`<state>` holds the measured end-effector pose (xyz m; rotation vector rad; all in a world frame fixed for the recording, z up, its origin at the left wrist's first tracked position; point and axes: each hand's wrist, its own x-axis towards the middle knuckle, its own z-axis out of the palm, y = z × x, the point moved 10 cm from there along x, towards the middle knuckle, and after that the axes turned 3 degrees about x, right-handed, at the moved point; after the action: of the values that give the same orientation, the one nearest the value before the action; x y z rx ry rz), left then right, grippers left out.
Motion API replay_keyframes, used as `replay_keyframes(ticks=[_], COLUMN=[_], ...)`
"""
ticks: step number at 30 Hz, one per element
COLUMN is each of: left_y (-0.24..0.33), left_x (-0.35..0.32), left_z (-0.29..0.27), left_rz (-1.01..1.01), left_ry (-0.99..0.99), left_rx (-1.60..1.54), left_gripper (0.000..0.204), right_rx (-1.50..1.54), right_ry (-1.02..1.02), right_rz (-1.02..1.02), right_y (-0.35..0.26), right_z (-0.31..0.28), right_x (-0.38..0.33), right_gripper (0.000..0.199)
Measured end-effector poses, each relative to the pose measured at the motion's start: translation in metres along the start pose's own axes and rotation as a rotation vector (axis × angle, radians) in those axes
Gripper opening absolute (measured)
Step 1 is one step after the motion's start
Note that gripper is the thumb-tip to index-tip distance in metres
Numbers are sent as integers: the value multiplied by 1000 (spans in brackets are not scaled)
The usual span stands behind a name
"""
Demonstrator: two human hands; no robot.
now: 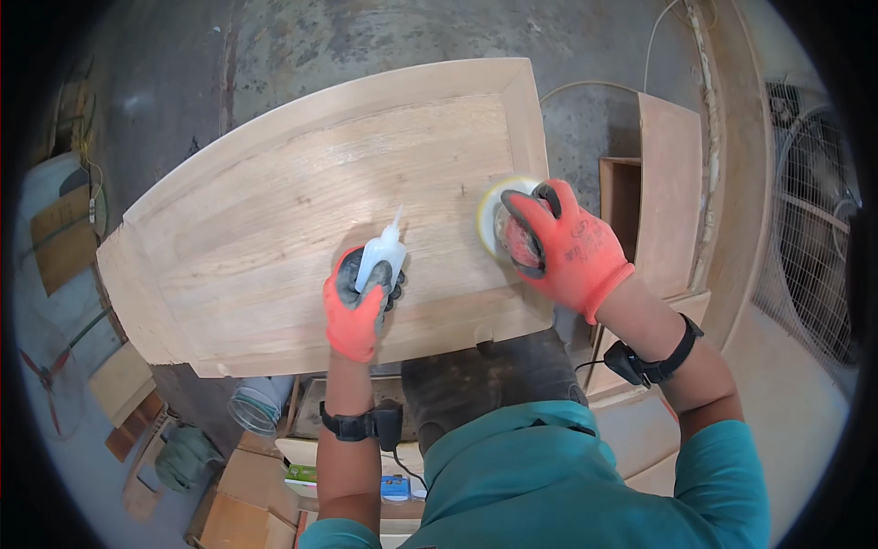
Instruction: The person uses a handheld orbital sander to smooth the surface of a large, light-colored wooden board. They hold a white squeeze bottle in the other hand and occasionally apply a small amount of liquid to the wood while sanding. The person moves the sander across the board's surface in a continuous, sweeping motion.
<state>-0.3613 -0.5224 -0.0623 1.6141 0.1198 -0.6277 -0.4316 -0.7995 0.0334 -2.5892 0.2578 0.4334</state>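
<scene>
A large pale wooden panel (302, 220) with a curved far edge and a raised frame lies flat in front of me. My left hand (357, 306), in an orange-red glove with grey palm, is wrapped round a white squeeze bottle (384, 252). Its narrow nozzle points up and away over the panel. My right hand (572, 247), gloved alike, grips the worn reddish top of a round sander (518, 236). The sander's white disc with a yellowish rim sits at the panel's right part; whether it presses on the wood I cannot tell.
To the right stand an open wooden box (622, 197), a leaning board (670, 192) and a large fan behind a wire guard (809, 220). At the lower left are a clear plastic bucket (258, 407), a green cloth bundle (187, 457) and wood offcuts (122, 382). A thin hose (585, 84) runs behind the panel.
</scene>
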Motion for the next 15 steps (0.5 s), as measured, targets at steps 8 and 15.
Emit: replay_keyframes(ticks=[8, 15], left_y=[9, 12], left_x=[1, -1], left_z=[8, 10], left_rz=[-102, -67], left_ry=[-111, -82], left_rx=[-42, -103], left_gripper=[36, 32], right_rx=[40, 31], right_ry=[35, -81], right_rz=[-114, -272], right_y=[-9, -40], right_z=[17, 49], right_x=[-7, -47], right_gripper=[63, 55])
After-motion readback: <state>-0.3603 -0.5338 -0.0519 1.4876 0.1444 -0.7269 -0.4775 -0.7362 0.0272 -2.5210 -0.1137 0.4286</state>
